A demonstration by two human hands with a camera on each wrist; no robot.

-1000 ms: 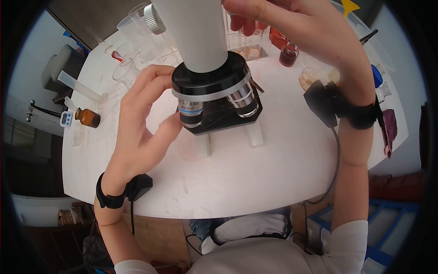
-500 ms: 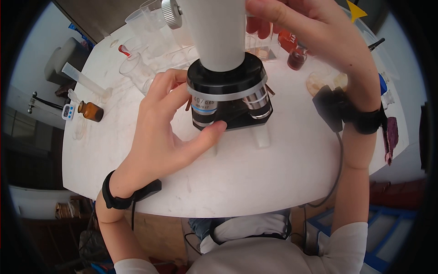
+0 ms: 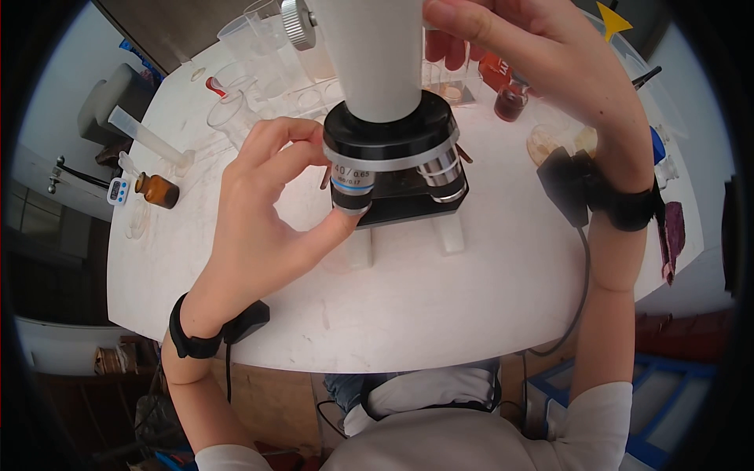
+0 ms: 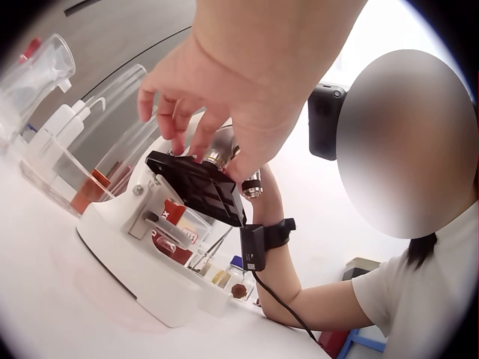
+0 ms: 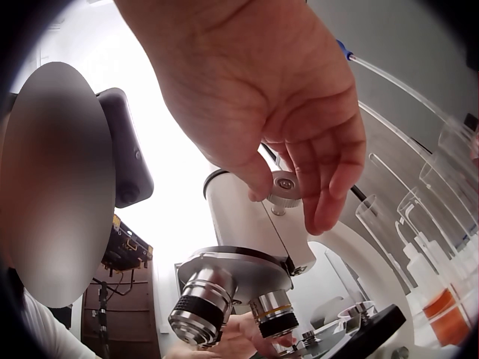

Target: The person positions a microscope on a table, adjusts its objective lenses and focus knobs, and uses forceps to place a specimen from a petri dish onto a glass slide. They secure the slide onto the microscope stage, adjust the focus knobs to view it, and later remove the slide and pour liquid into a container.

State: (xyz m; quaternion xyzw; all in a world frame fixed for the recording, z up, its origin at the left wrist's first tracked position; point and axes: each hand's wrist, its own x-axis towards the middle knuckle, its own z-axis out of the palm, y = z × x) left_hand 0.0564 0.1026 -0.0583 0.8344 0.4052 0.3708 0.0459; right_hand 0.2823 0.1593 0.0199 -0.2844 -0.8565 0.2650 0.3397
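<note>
A white microscope (image 3: pixel 373 63) stands in front of me, its black nosepiece (image 3: pixel 385 141) above a dark stage (image 4: pixel 198 187). My left hand (image 3: pixel 263 208) bends round the objective lens (image 3: pixel 351 182) marked 40/0.65, thumb tip right at its lower end and forefinger beside the nosepiece. Another objective (image 3: pixel 441 179) sits to its right. In the left wrist view, the left fingertips reach down close over the stage edge. My right hand (image 5: pixel 277 112) grips the focus knob (image 5: pixel 285 184) on the microscope's side between thumb and fingers; the head view hides this knob.
Clear beakers (image 3: pixel 232 114) and a measuring cylinder (image 3: pixel 145 133) stand at left, near a brown bottle (image 3: pixel 157 191) and a timer (image 3: pixel 118 191). Behind the right hand are a dark red bottle (image 3: pixel 510 102) and a yellow funnel (image 3: pixel 613 21). A cable (image 3: pixel 583 275) trails from the right wrist.
The left thumb first stretched right across the front of the stage, then drew back left to the 40 objective. The view shifted early on; the right hand keeps its place by the microscope.
</note>
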